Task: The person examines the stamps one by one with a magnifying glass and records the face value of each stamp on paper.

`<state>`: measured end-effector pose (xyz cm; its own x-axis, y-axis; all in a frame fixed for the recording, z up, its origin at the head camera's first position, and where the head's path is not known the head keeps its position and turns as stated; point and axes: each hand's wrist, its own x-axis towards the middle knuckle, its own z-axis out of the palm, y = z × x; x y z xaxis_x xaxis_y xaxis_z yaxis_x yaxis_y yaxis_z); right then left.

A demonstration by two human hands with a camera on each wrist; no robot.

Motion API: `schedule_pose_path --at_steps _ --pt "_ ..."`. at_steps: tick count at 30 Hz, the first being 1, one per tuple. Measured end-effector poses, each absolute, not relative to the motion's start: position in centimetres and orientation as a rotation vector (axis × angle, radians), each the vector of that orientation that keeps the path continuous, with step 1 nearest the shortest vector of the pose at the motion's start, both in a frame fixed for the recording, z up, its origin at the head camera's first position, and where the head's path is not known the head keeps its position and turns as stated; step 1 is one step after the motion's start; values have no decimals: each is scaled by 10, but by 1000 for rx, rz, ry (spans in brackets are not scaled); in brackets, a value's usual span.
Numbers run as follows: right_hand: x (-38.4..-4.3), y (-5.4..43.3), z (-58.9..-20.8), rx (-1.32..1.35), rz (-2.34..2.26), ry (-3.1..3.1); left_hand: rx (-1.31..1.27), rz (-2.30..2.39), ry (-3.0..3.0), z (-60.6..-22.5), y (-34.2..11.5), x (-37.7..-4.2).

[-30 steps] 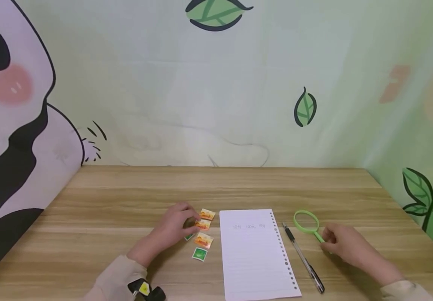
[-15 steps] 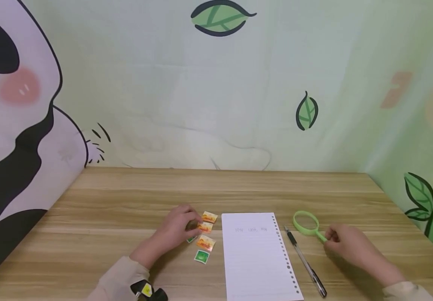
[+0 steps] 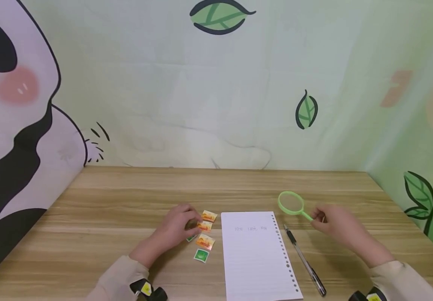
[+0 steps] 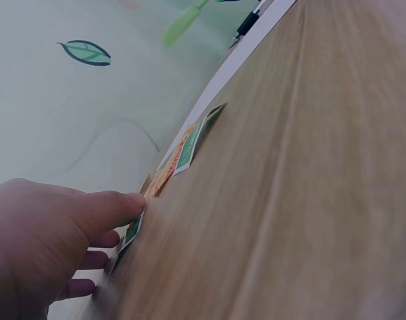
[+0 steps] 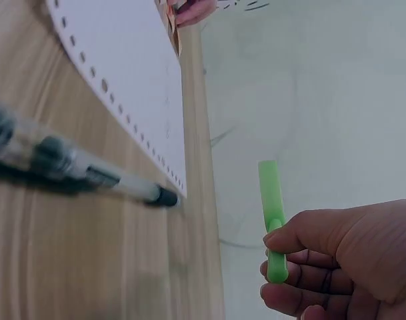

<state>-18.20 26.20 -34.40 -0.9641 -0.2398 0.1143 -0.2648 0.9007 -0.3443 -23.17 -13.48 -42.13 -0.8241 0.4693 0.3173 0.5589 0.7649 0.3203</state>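
A light green magnifying glass (image 3: 291, 202) is lifted off the table, its short handle (image 5: 272, 193) pinched between the thumb and fingers of my right hand (image 3: 334, 224). Over on the other side, my left hand (image 3: 175, 225) rests beside several small stamps, thumb and fingertips at the left edge of a middle orange stamp (image 3: 205, 226). Another orange stamp (image 3: 209, 215) lies above it, and a third orange stamp (image 3: 205, 242) below. Lowest is a green stamp (image 3: 201, 255); a second green stamp (image 3: 191, 238) is partly hidden under the left hand.
Between the hands lies a white lined sheet (image 3: 259, 259) with punched holes down its right edge and faint handwriting near the top. A black-capped clear pen (image 3: 306, 262) lies right of it. The wooden table (image 3: 145, 184) meets a painted wall (image 3: 186, 92) behind.
My right hand has raised the magnifying glass and carried it up and left, toward the sheet's top right corner. The left hand keeps its place by the stamps.
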Motion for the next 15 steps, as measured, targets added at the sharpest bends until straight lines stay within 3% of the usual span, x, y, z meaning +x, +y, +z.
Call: schedule_pose_path --at_steps 15 --pt "-202 204 -323 578 494 -2958 -822 -584 -2722 -420 -135 -232"
